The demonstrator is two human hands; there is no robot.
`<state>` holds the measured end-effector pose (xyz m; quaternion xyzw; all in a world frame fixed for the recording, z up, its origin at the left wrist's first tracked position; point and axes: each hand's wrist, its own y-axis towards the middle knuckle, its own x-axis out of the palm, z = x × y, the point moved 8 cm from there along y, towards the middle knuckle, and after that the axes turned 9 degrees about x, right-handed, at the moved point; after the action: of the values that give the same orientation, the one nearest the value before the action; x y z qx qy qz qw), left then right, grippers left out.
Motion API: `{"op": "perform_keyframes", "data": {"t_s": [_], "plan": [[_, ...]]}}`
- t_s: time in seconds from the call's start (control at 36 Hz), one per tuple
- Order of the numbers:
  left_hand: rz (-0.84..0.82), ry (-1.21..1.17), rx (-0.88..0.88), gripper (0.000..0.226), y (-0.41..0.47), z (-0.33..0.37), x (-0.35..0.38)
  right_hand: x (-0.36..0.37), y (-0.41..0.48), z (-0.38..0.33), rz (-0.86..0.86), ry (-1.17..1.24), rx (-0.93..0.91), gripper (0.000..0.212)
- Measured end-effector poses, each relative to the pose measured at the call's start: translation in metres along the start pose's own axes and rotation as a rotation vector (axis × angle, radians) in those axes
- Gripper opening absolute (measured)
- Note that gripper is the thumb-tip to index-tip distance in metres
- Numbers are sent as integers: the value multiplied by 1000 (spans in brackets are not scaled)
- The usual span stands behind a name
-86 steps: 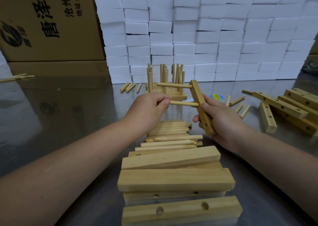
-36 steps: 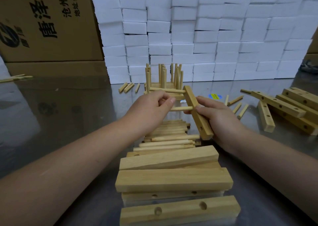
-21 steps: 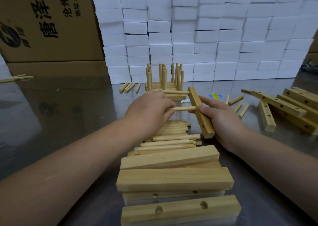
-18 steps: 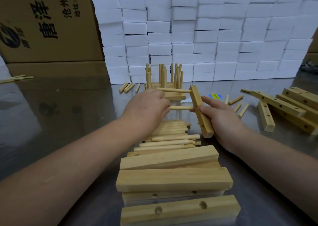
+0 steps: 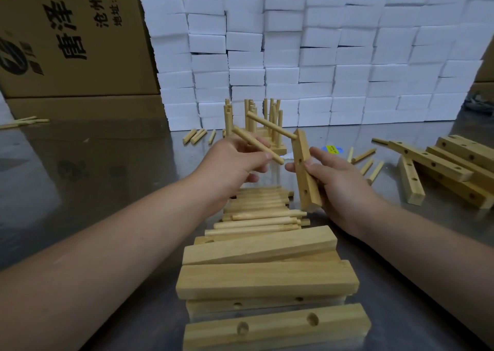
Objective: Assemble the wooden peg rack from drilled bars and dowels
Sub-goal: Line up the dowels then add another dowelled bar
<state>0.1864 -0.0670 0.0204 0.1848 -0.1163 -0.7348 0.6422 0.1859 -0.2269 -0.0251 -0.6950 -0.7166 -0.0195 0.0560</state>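
1. Across the back of the steel table (image 5: 93, 179), a wall of white foam blocks (image 5: 320, 56) stands, too many to count, with two cardboard cartons (image 5: 66, 38) at its left.
2. Nearest the camera lies a stack of four bars (image 5: 267, 278); the front one shows two drilled holes.
3. At the right edge is a loose pile of drilled bars (image 5: 454, 169), at least four, overlapping.
4. Just before the foam wall, finished racks (image 5: 256, 121) carry roughly ten upright pegs; the exact count is unclear.
5. Above the table's middle, the right hand (image 5: 336, 185) grips one drilled bar (image 5: 304, 171) nearly upright, fingers and thumb curled round it. One seated dowel (image 5: 271, 125) sticks out of its top hole; two empty holes show below.
6. Beneath the hands lies a bed of about eight long dowels (image 5: 262, 211), side by side.
7. The left hand (image 5: 235, 163) pinches one second dowel (image 5: 256, 145) between thumb and fingers, its tip just beside the bar's middle hole, not touching.
8. Short loose pegs (image 5: 196, 137): four near the racks, four more beyond the right hand.
9. One yellow-and-blue sticker (image 5: 331, 148) lies behind the bar.
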Motion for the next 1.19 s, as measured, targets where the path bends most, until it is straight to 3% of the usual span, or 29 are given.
{"op": "perform_keyframes", "data": {"t_s": [0.19, 0.39, 0.86, 1.19], "plan": [[50, -182, -95, 11, -1, -9, 1, 5, -1, -1, -46, -9, -7, 42], [-90, -245, -159, 19, -7, -12, 15, 6, -4, -5, -62, -61, -50, 28], [-156, 296, -24, 21, -8, -7, 10, 4, -9, -14, 10, -148, -110, 38], [-148, 405, 72, 19, -9, 1, 13, 4, -15, -20, 66, -178, -112, 38]]}}
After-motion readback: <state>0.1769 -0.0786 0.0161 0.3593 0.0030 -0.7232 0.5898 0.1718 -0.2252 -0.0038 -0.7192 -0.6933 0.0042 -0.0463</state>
